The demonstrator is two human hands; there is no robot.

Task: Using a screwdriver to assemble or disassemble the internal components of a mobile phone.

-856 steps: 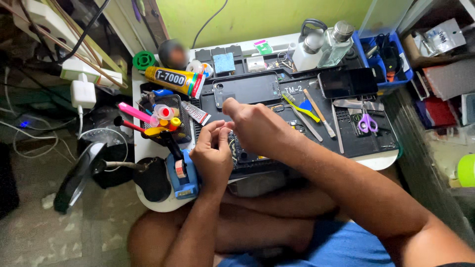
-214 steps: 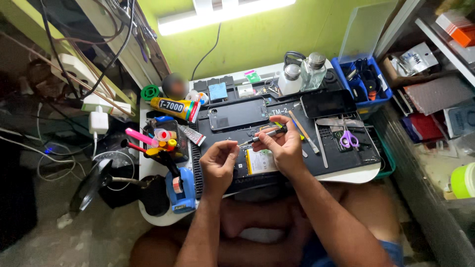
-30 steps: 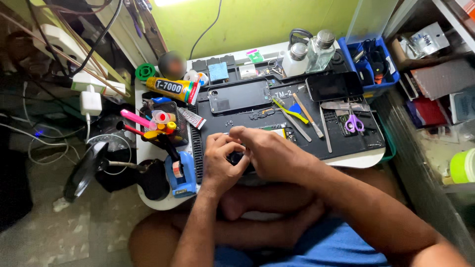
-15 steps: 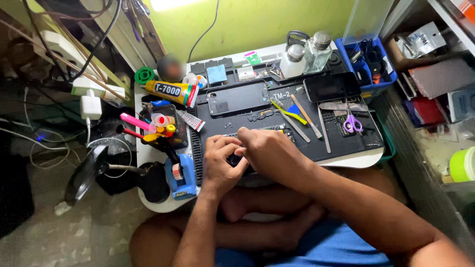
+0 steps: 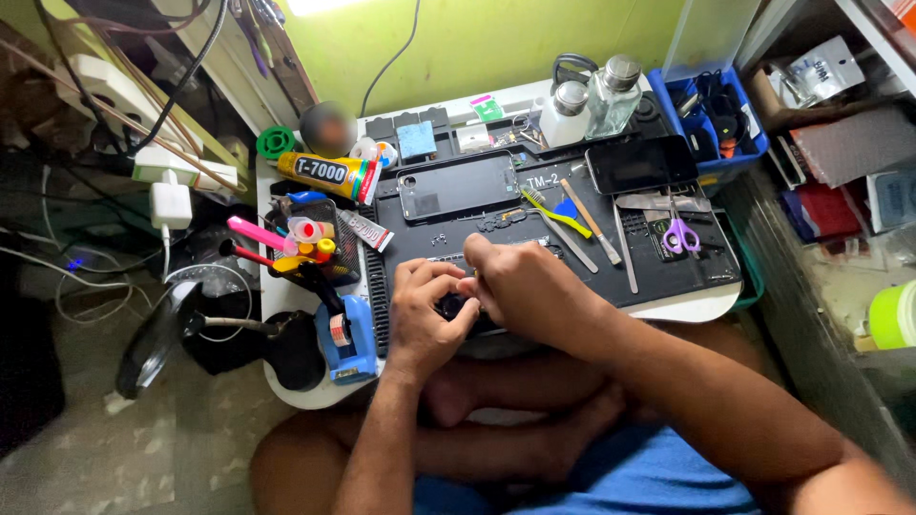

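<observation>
My left hand [image 5: 425,319] and my right hand [image 5: 525,291] meet at the front edge of a black work mat [image 5: 668,272] on a small white table [image 5: 286,300]. Between them is a small dark device [image 5: 452,307], mostly hidden. My left hand's fingers curl around its left side. The fingers of my right hand bend down onto its top. Whether they also hold a tool is hidden.
On the mat lie a dark phone back [image 5: 458,185], another phone [image 5: 641,163], a yellow-green brush [image 5: 556,214], thin tools and purple scissors [image 5: 678,234]. A glue tube [image 5: 329,175], a tool holder [image 5: 307,238] and a blue tape dispenser [image 5: 345,336] sit left. Bottles [image 5: 611,91] and a blue bin [image 5: 711,119] stand behind.
Seven seconds ago my right hand held a thin tool over an opened phone with a yellow part. Now both hands close over it, and they barely move in the last second.
</observation>
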